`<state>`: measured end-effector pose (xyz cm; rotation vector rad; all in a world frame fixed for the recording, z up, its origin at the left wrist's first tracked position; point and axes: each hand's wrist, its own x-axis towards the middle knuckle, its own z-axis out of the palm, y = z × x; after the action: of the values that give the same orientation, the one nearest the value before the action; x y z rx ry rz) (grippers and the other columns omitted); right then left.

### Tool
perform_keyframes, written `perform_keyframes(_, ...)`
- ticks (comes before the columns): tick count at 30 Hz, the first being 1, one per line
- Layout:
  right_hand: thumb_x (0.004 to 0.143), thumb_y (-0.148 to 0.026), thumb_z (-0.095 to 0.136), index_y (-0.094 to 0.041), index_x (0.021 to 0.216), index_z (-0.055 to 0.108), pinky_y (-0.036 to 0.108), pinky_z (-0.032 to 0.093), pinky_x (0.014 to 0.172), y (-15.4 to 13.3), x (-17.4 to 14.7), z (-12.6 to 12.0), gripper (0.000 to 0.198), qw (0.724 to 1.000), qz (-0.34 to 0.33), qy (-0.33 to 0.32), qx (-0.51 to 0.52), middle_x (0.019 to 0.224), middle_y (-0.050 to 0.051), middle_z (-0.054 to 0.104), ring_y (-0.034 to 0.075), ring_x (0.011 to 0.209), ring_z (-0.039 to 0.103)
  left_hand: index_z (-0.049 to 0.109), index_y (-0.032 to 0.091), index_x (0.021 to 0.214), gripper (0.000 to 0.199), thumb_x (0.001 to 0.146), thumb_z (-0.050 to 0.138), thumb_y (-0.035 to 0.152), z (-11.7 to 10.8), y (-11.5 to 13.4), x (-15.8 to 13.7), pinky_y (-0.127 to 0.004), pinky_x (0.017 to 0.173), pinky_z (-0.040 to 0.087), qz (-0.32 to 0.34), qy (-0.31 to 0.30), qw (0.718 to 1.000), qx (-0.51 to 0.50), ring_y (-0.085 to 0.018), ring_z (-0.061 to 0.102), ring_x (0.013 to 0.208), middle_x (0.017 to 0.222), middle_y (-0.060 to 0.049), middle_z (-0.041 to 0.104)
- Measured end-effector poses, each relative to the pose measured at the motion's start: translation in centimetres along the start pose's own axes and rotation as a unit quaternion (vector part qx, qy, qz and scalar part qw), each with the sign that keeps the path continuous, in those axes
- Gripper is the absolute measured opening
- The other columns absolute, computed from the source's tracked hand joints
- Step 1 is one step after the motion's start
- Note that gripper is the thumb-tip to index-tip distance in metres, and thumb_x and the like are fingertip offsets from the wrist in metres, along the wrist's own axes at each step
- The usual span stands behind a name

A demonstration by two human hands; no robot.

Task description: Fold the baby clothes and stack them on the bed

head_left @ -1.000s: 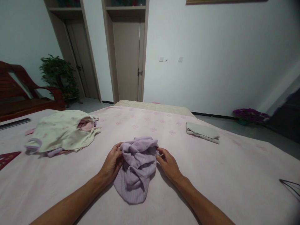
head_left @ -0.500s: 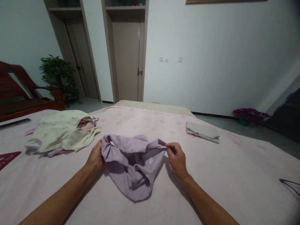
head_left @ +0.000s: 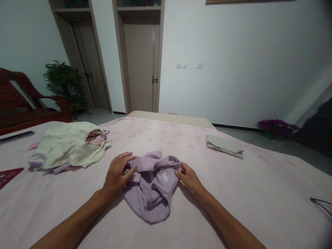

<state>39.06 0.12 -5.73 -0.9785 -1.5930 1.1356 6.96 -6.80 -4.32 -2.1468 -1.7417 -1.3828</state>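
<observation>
A: Where do we have the garment?
B: On the pink sheet, well in from its far and right edges. It lies bunched, with its rounded end pointing at us.
A: And our hands?
B: Our left hand grasps the band at its left end, thumb in front and fingers over the top. Our right hand pinches the other end between thumb and fingers, beside a pale print.
A: Which step are we on?
B: Opening it out, we judge. Folds crowd the middle, and it isn't flat yet.
A: What does the next move call for?
B: An even, gentle pull apart, we think, so that the band straightens and the inner creases loosen. If one side pulls harder, the soft fabric could twist.
A: What else lies about?
B: The pile sits at our left, towards the far edge; the folded grey cloth lies near the right edge.
</observation>
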Motion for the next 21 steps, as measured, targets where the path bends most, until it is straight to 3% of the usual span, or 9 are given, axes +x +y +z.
perform_keyframes(3,0.073,-0.034,0.071,-0.017,0.102,0.071,0.032,0.05,0.069,-1.2,-0.2,0.1,0.033,0.996,0.061,-0.046,0.05,0.089,0.005,0.073,0.021,0.079,0.064,0.061,0.025,0.131,0.049,0.083,0.067,0.036,1.1,0.1,-0.1,-0.048,0.111,0.037,-0.007,-0.099,0.995,0.008,-0.031,0.051,0.129,0.139,-0.011,0.058)
perform_keyframes(8,0.073,-0.031,0.069,-0.017,0.086,0.07,0.024,0.039,0.06,-1.8,-0.6,0.2,0.019,0.993,0.098,-0.015,0.07,0.076,0.001,0.065,0.014,0.068,0.053,0.065,0.024,0.125,0.039,0.087,0.059,0.031,2.4,-0.8,0.3,-0.045,0.107,0.041,-0.036,-0.13,0.991,0.0,-0.027,0.058,0.122,0.13,-0.007,0.066)
perform_keyframes(14,0.076,-0.03,0.071,-0.019,0.091,0.067,0.024,0.042,0.063,-1.0,-0.9,1.0,0.019,0.966,0.135,-0.005,0.219,0.082,0.0,0.067,0.014,0.071,0.056,0.067,0.023,0.11,0.03,0.093,0.044,0.032,2.2,-1.0,1.0,-0.04,0.098,0.046,-0.101,-0.09,0.989,-0.053,-0.024,0.063,0.108,0.113,-0.005,0.072)
perform_keyframes(21,0.078,-0.033,0.077,-0.02,0.1,0.067,0.031,0.051,0.074,-1.9,-0.7,1.6,0.027,0.922,0.167,-0.019,0.35,0.093,0.004,0.074,0.02,0.082,0.068,0.062,0.022,0.096,0.025,0.092,0.042,0.037,1.8,-0.7,1.6,-0.031,0.078,0.047,-0.161,-0.019,0.982,-0.1,-0.022,0.063,0.086,0.091,-0.002,0.069)
